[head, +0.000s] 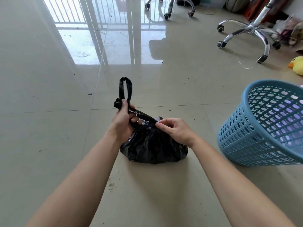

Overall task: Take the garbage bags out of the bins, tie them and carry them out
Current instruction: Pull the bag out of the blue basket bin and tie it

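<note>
A black garbage bag (152, 146) sits on the tiled floor in the middle of the view, its top gathered into twisted handles. My left hand (123, 118) grips one handle, whose loop (125, 88) stands up above my fist. My right hand (175, 130) pinches the other twisted strand at the bag's neck. A light blue perforated bin (268, 126) stands to the right of the bag, with no bag in it.
Two chrome swivel-chair bases (250, 30) (170, 7) stand at the back right. A yellow plush duck (297, 64) lies at the right edge, with clutter behind it. The glossy tile floor (49, 95) reflects a barred window and carries small bits of dirt.
</note>
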`<state>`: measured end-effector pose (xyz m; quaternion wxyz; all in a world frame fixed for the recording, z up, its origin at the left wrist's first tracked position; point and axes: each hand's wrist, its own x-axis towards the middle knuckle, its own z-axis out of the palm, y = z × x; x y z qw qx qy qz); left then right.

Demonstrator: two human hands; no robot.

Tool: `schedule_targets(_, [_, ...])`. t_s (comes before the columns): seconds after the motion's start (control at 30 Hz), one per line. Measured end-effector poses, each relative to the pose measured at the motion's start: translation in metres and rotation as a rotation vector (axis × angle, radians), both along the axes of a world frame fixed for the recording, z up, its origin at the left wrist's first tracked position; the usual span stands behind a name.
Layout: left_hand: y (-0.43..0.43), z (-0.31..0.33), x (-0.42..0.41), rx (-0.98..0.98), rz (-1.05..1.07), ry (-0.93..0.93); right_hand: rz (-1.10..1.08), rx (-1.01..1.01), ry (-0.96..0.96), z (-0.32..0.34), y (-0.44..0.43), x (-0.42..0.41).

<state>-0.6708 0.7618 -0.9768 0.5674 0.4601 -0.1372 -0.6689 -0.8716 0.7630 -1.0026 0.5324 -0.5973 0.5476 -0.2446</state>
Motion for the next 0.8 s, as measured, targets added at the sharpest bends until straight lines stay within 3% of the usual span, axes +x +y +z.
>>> schedule_targets(0.1, [0.002, 0.0, 0.005, 0.026, -0.02, 0.028, -0.019, -0.013, -0.05, 0.001, 0.002, -0.004])
schedule_targets(0.23, [0.004, 0.002, 0.012, -0.001, -0.296, -0.092, -0.154, -0.009, -0.121, -0.001, 0.0, 0.006])
schedule_targets(0.4, [0.012, 0.002, 0.02, -0.126, -0.601, -0.253, -0.006, -0.059, -0.059, 0.005, -0.004, 0.012])
schedule_targets(0.6, [0.015, -0.003, 0.019, -0.093, -0.579, -0.385, 0.114, 0.042, -0.071, 0.011, -0.005, 0.017])
schedule_targets(0.8, [0.014, -0.005, 0.025, -0.055, -0.613, -0.244, 0.06, 0.109, -0.156, 0.02, -0.012, 0.009])
